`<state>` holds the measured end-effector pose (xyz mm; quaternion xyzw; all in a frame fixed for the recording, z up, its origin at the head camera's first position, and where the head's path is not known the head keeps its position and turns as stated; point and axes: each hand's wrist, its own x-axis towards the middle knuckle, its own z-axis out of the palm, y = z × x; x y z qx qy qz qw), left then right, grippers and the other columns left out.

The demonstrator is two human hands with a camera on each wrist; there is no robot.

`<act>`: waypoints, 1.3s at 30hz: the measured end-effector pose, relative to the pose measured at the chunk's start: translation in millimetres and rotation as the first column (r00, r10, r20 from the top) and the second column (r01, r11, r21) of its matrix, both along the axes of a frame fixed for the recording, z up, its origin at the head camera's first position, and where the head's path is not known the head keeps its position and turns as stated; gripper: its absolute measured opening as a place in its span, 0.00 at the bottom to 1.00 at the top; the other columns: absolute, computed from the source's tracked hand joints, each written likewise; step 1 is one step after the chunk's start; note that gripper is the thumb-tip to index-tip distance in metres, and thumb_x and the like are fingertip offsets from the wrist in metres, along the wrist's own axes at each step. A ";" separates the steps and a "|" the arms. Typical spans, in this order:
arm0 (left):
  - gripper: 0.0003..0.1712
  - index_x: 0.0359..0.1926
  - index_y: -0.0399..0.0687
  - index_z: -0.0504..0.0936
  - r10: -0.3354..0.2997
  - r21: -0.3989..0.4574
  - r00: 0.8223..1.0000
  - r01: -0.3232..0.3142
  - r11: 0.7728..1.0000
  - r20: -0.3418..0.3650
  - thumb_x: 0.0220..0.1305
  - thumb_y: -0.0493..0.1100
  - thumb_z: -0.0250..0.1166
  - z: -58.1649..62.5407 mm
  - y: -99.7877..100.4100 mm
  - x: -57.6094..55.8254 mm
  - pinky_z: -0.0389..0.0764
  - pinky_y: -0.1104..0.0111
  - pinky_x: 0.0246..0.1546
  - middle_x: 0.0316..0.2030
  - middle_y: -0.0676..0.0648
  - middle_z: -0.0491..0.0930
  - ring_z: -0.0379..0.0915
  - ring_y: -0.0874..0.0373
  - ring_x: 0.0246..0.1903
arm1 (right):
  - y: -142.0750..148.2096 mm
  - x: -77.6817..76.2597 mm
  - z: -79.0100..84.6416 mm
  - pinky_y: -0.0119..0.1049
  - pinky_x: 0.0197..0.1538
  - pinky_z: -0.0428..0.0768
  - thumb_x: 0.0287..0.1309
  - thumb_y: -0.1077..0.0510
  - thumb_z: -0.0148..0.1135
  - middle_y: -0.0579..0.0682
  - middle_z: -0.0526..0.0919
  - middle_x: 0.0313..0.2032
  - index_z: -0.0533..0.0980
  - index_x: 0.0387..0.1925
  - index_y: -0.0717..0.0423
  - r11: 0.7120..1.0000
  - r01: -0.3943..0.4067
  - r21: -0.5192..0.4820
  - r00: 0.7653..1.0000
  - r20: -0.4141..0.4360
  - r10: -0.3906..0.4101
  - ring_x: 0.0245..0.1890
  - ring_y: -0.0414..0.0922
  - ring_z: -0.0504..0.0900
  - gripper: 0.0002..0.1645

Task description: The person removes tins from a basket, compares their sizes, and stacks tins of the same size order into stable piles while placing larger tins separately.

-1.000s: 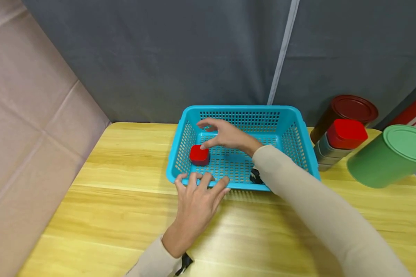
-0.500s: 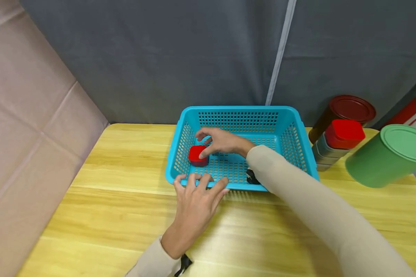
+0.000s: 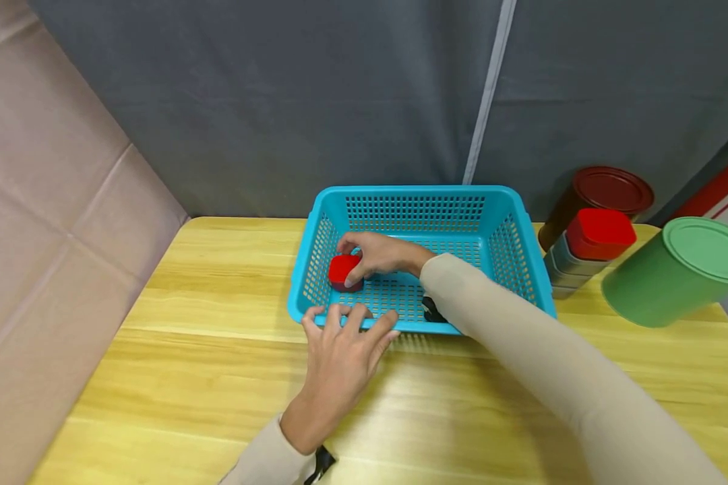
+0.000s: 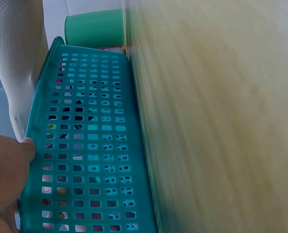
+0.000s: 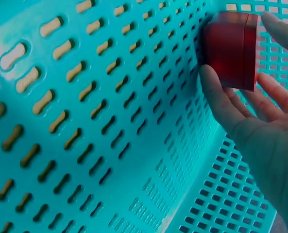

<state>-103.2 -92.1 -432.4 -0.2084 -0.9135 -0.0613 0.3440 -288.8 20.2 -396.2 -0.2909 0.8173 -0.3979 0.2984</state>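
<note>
A blue plastic basket (image 3: 503,306) with slotted walls stands on the wooden table. Inside, near its left end, sits a small red lidded box (image 3: 342,267). My right hand (image 3: 379,254) reaches over the near rim with its thumb and fingers bent round that box, thumb on the near side. The right wrist view shows the red box (image 5: 231,51) between thumb and fingers, low in the basket. My left hand (image 3: 340,353) grips the basket's near rim, fingers hooked over it; the left wrist view has the hand (image 4: 8,174) at the rim's edge.
Right of the basket stands a stack of small boxes with a red lidded box (image 3: 600,234) on top. Behind it is a dark red canister (image 3: 613,190), and farther right a green canister (image 3: 673,276). A grey curtain (image 3: 340,101) hangs behind the table.
My right hand has come down and left onto the red box, its thumb and fingers closing in round it. The left hand stays at the rim.
</note>
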 end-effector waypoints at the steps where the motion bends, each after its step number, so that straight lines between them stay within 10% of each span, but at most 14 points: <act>1: 0.23 0.46 0.70 0.86 0.000 0.001 1.000 0.000 1.000 -0.002 0.82 0.63 0.44 0.0 0.3 -0.1 0.70 0.39 0.49 0.34 0.52 0.82 0.78 0.48 0.40 | -0.2 -0.2 -0.2 0.40 0.55 0.83 0.57 0.59 0.76 0.55 0.74 0.67 0.71 0.67 0.55 1.000 -0.007 0.014 1.000 -0.015 0.007 0.56 0.51 0.79 0.37; 39: 0.19 0.46 0.69 0.86 -0.007 0.025 0.999 0.008 1.000 -0.036 0.80 0.62 0.49 -2.3 -7.4 -3.7 0.69 0.38 0.49 0.32 0.51 0.82 0.79 0.46 0.40 | 18.2 7.6 31.3 0.40 0.52 0.82 0.57 0.62 0.67 0.52 0.81 0.58 0.77 0.63 0.54 0.997 -0.028 -0.077 0.987 -0.157 0.016 0.58 0.53 0.77 0.30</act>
